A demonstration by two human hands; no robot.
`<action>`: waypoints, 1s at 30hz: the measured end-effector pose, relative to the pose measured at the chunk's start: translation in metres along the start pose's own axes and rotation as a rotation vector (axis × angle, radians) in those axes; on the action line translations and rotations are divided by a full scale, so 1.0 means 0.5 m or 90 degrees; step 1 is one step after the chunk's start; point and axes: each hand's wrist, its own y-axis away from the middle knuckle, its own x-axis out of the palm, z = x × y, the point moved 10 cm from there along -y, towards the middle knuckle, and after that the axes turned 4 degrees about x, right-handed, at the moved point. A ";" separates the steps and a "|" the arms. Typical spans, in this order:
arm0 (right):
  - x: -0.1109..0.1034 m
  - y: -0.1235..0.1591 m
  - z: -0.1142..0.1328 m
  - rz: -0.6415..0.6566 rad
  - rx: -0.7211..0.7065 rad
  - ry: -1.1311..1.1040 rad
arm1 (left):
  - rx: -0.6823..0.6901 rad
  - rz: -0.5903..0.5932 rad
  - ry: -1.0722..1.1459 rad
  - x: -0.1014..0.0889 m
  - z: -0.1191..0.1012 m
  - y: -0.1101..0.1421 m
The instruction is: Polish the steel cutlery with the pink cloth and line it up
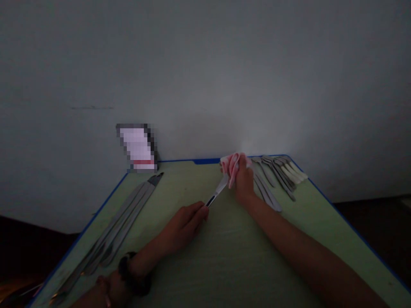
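My left hand [189, 222] is closed around the near end of a slim silver piece of cutlery that looks like a table knife [221, 186]. It points up and away to the right, over the middle of the table. My right hand [245, 182] grips a pink and white cloth [233, 166], which is folded about the far end of the knife. That end is hidden inside the cloth, so its exact shape cannot be seen. Just right of the cloth lie slim metal pieces of cutlery [266, 194], flat on the table.
Several long metal utensils [123, 220] lie along the left side of the green, blue-edged table [205, 273]. At the back right are several spoons [279, 173] and white-handled pieces [293, 171]. A blurred-out phone-like device [138, 147] leans on the wall [205, 77].
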 end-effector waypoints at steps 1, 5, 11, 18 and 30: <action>0.002 0.012 -0.004 -0.011 0.013 0.008 | -0.003 -0.004 0.001 -0.001 0.000 -0.001; 0.031 0.054 -0.018 0.026 0.048 0.050 | -0.003 -0.024 0.009 -0.005 -0.001 -0.005; 0.036 0.060 -0.014 0.032 0.016 0.076 | -0.042 0.011 0.130 0.015 0.023 -0.002; 0.003 0.014 0.009 -0.009 0.029 -0.111 | 0.039 0.075 0.178 0.023 -0.007 0.008; 0.085 0.137 0.003 0.115 -0.004 0.088 | 0.000 -0.045 0.160 -0.007 0.015 -0.008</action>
